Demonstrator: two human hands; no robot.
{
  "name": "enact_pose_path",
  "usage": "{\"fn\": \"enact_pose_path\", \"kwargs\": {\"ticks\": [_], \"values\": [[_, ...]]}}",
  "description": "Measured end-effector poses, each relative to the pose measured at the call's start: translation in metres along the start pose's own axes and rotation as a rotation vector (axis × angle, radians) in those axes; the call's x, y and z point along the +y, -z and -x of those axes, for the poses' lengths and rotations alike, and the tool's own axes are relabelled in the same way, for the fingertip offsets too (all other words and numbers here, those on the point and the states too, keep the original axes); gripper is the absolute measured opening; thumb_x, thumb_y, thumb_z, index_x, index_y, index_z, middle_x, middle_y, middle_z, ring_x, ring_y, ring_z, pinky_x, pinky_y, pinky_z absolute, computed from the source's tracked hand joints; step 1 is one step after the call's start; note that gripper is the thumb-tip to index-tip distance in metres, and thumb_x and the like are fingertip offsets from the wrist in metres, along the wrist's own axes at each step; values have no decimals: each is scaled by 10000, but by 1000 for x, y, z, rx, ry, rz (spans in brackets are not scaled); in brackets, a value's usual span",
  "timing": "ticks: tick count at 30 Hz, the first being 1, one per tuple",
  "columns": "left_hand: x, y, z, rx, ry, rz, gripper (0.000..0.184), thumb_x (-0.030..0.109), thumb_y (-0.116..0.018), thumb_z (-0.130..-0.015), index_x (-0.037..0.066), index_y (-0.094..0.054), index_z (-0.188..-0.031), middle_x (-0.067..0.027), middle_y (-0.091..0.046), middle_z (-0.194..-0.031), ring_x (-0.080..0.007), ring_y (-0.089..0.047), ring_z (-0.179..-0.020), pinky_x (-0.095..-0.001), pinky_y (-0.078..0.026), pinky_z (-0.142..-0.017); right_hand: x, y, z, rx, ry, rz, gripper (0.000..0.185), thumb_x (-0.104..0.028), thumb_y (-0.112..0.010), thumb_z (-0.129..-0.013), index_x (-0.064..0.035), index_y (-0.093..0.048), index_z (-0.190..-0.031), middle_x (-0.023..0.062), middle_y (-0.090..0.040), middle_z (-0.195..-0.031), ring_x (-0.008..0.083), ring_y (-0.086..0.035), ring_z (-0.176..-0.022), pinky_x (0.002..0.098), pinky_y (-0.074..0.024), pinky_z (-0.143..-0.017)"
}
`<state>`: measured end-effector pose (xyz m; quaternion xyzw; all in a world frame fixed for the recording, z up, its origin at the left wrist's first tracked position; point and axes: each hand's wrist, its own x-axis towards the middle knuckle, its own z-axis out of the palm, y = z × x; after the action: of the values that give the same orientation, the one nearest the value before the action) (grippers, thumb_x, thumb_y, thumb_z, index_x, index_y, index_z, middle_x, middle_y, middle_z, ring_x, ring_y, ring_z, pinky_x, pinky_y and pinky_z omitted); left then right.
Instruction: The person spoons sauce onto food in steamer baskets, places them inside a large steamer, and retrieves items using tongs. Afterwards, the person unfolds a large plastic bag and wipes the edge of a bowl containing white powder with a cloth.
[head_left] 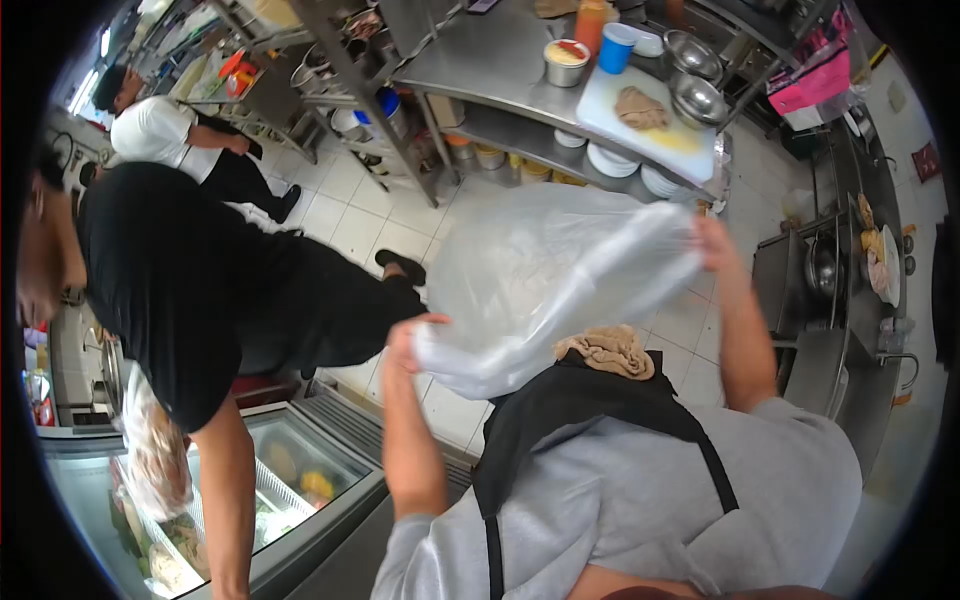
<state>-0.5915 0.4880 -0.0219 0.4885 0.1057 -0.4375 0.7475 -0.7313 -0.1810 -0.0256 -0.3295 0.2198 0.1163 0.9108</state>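
Note:
A large translucent plastic bag is spread wide in front of me, its rim stretched between my hands. My left hand is closed round the bag's left edge. At the right, my right hand grips the other end of the rim, near the corner of the steel table. The bag billows away from me above the tiled floor. Below it, a crumpled tan cloth sits at the waist of my black apron.
A co-worker in black leans over a glass-topped freezer at the left; another person stands behind. Ahead, a steel table holds a white cutting board, a blue cup and metal bowls. Steel counters line the right side.

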Motion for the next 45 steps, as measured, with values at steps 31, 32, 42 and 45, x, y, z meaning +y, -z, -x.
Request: {"fn": "enact_pose_path", "kwargs": {"ticks": [31, 32, 42, 45], "values": [[255, -162, -150, 568, -1118, -402, 451, 39, -518, -708, 24, -555, -1158, -96, -575, -911, -237, -583, -809, -371, -491, -811, -179, 39, 220, 605, 687, 930, 370, 26, -595, -748, -33, -536, -1108, 92, -617, -986, 218, -614, -912, 313, -500, -818], [262, -160, -155, 864, -1230, -540, 434, 40, -513, -728, 19, -560, -1158, -100, -576, -942, -238, -585, -828, -377, -489, -818, -171, -8, 195, 813, 833, 1289, 298, 65, -555, -760, -2, -593, -1048, 75, -586, -1009, 212, -582, -896, 310, -485, -804], [346, -51, -174, 339, -581, -53, 332, 156, -468, -920, 4, -597, -1186, -135, -622, -1091, -235, -623, -934, -381, -504, -842, -109, -129, -41, 134, 352, -317, 411, -65, -459, -830, 36, -529, -1222, 159, -589, -1160, 308, -591, -1027, 409, -468, -945], [374, 41, -103, 582, -569, 44, 405, 278, -508, -934, 18, -578, -1237, -129, -638, -1069, -225, -630, -972, -384, -509, -864, -193, -81, -49, 39, 265, -149, 510, -161, -505, -776, 43, -496, -1243, 162, -627, -1052, 299, -611, -1007, 421, -499, -918]]}}
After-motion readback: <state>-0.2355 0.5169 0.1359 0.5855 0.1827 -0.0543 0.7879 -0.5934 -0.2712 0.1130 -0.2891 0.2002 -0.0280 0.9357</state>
